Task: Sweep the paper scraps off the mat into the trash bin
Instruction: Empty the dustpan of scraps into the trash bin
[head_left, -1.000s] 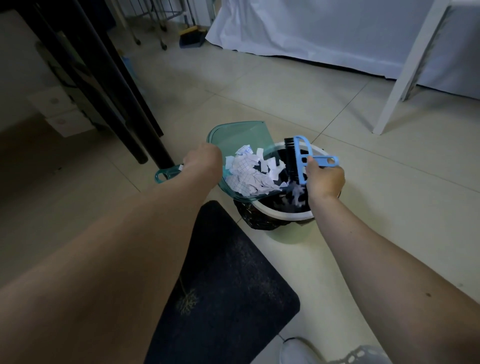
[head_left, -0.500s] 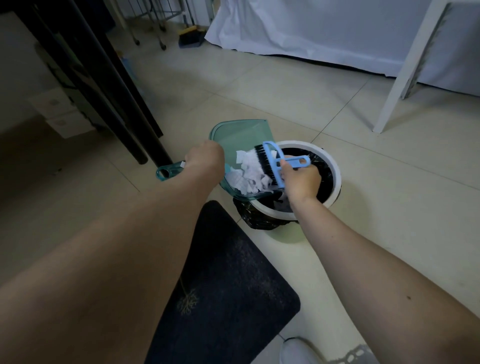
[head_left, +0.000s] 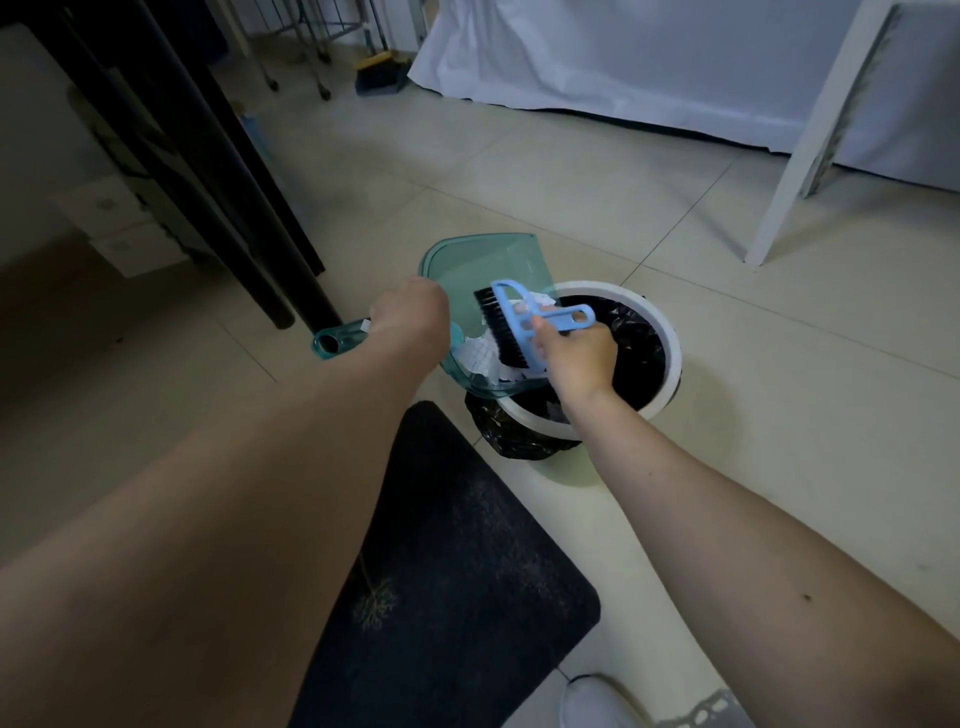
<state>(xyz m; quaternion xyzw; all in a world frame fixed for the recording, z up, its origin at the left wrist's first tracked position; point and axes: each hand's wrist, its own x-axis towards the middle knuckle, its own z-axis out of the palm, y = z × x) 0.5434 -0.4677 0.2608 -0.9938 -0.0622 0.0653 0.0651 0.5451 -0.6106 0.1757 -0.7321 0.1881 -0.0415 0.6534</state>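
Left hand (head_left: 410, 317) grips dustpan (head_left: 488, 270) handle, tilted over bin (head_left: 670, 343). Right hand (head_left: 576, 358) grips brush (head_left: 519, 322), moved left since 1 s ago onto scraps (head_left: 480, 358) (fewer left); mat (head_left: 467, 571) near, bare.

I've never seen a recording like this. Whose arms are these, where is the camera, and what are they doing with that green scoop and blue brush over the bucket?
There is no machine here: a person wears a camera on the head, so you look down along their own two arms. The left hand holds the handle of a see-through green dustpan, tipped over a white trash bin lined with a black bag. The right hand has its grip on a blue brush, whose black bristles push the white paper scraps in the pan toward the bin. A dark mat lies on the tiled floor below, near the person.
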